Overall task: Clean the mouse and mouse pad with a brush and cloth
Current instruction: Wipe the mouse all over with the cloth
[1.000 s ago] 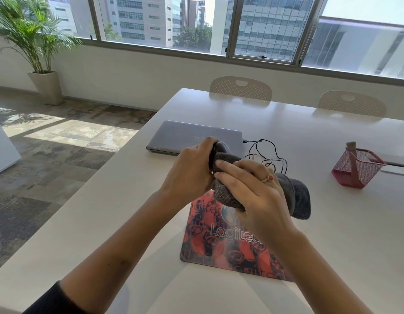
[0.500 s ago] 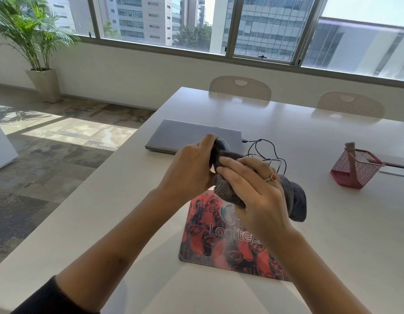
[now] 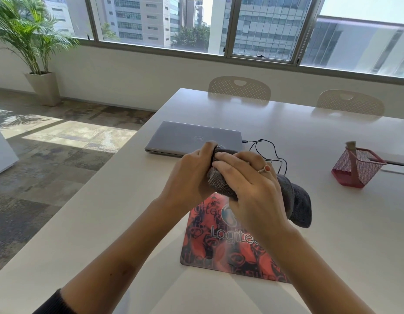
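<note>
A: Both hands are raised above the red-and-black mouse pad [image 3: 221, 241]?
B: Yes. The left hand [image 3: 187, 177] grips the mouse, almost hidden; the right hand [image 3: 248, 189] clutches a dark grey ribbed cloth [image 3: 296, 200] wrapped over it.

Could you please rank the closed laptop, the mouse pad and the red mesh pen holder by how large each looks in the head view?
1. Mouse pad and laptop: too close to rank; the pad is nearer and partly hidden by the arms.
2. Red mesh pen holder: clearly smallest.
</note>
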